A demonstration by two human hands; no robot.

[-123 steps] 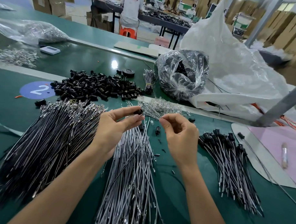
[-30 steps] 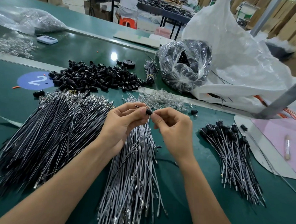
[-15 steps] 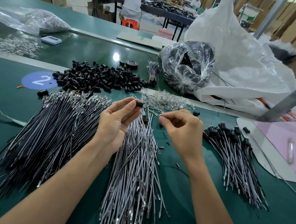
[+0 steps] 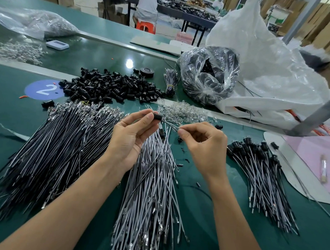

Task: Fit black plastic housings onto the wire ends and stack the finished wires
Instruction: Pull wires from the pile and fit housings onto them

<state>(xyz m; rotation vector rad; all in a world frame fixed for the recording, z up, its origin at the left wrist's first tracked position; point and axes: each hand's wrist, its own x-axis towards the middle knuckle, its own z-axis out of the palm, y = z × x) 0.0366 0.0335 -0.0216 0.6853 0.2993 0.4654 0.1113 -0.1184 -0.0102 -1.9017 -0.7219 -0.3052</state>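
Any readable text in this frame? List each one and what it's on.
"2": white digit on the blue round sticker on the green table.
White device at the back left: its screen is too small to read.
Green board in the far background: blurred, unreadable.
Nothing else is legible.
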